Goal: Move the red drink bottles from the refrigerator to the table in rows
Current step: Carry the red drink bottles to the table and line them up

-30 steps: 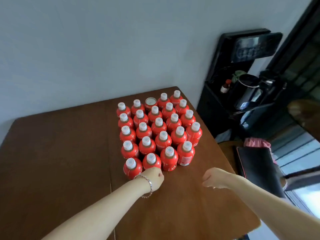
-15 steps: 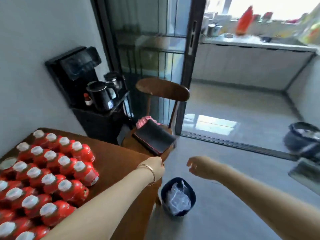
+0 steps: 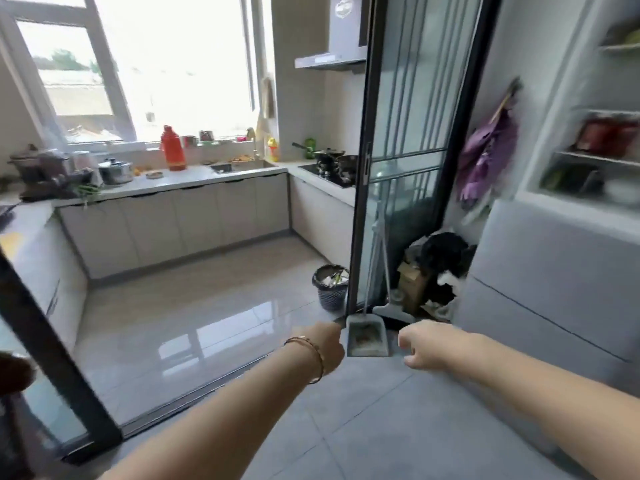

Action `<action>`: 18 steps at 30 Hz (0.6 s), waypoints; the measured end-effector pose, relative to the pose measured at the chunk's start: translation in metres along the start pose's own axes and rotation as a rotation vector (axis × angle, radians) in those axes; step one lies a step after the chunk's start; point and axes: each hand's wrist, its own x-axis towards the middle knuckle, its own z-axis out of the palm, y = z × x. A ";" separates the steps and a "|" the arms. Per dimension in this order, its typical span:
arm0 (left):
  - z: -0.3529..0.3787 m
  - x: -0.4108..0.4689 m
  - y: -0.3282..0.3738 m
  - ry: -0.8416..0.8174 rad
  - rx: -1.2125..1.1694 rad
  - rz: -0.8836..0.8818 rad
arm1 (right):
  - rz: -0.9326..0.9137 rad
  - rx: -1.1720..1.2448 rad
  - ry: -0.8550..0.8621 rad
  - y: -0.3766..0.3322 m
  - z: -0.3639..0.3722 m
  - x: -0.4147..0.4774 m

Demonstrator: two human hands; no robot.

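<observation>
While blurred by motion along the right edge, open refrigerator [image 3: 568,258] cut off by the frame, shelves lit and pale. Red shapes [image 3: 611,135] on a middle shelf, probably the drink bottles, too smeared to count or to tell caps from bodies. Darker items on the shelf below, not identifiable. Left hand [image 3: 327,348] out in front above the grey floor [image 3: 346,427], bracelet [image 3: 310,355] on the wrist, fingers hidden behind the back of the hand, so curl cannot be told; nothing visibly held. Right hand [image 3: 424,346] near it, apart, fingers [image 3: 410,360] loosely curled and slack, empty. Dustpan [image 3: 367,337] on the floor showing between the two hands. Black-framed sliding glass door [image 3: 363,168] standing between kitchen and refrigerator corner. Wastebasket [image 3: 330,285] partly hidden behind that frame. No desk within view. Dark heap [image 3: 443,258] beside the refrigerator, unclear.
</observation>
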 end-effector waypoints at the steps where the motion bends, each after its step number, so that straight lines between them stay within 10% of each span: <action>1: -0.014 0.026 0.026 0.018 0.027 0.044 | 0.056 0.003 0.001 0.033 -0.011 0.006; 18: -0.225 0.380 0.295 0.388 0.164 0.594 | 0.704 0.137 0.355 0.402 -0.197 0.107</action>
